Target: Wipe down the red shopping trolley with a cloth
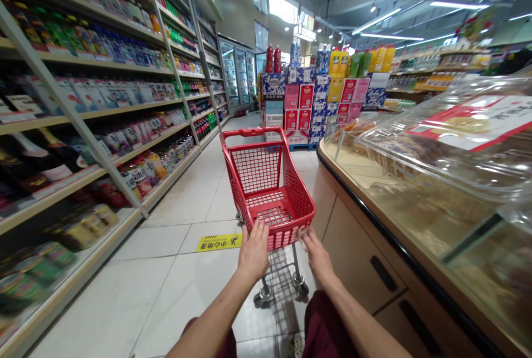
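Note:
A red plastic shopping cart stands in front of me on the tiled floor, its gridded basket holding nothing. My left hand rests on the near rim of the basket, fingers stretched out and lying flat. At the near right corner of the basket is my right hand, its fingers curled. A small pale, crumpled thing shows at those fingertips, against the red plastic; its kind is unclear.
Shelves of bottles and cans line the left side. On the right runs a wooden counter with clear food packs. Ahead stand stacked drink boxes and glass-door fridges. A yellow floor sticker lies left of the cart.

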`<state>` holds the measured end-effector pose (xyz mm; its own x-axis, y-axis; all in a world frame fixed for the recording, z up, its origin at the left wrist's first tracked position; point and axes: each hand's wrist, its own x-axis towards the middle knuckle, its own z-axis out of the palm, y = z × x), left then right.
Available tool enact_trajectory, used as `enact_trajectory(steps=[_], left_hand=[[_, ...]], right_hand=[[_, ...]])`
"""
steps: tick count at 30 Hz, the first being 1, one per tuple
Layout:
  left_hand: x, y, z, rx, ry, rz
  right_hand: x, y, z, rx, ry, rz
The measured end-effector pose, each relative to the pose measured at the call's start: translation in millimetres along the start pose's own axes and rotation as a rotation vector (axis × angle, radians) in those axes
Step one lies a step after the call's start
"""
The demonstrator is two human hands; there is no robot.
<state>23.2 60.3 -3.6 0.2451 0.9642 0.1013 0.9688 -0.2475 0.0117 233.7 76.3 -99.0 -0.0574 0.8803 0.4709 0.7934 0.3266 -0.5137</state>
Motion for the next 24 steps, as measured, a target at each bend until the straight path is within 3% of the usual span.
enact_trajectory(steps=[3, 8, 14, 16, 20, 24], left_hand=[[-2, -1, -2, -0.003, -0.024, 0.022], [-2, -2, -1, 0.002, -0.004, -0.022], [-5, -5, -1, -0.02, 0.007, 0.016], [-5, -6, 0, -0.011, 0.012, 0.014], [-4, -4, 5, 0.002, 0.011, -0.003], [-4, -4, 7, -0.01, 0.026, 0.005]], right_hand=[[-7, 4, -1, 0.007, -0.028, -0.003], [15, -4, -12, 0.097, 0.233, -0.071], [-11, 3, 19, 0.069, 0.036, 0.016], [-11, 2, 10, 0.084, 0.065, -0.016], [19, -11, -20, 0.11, 0.217, -0.107], [14, -8, -7, 0.054, 0.127, -0.003]])
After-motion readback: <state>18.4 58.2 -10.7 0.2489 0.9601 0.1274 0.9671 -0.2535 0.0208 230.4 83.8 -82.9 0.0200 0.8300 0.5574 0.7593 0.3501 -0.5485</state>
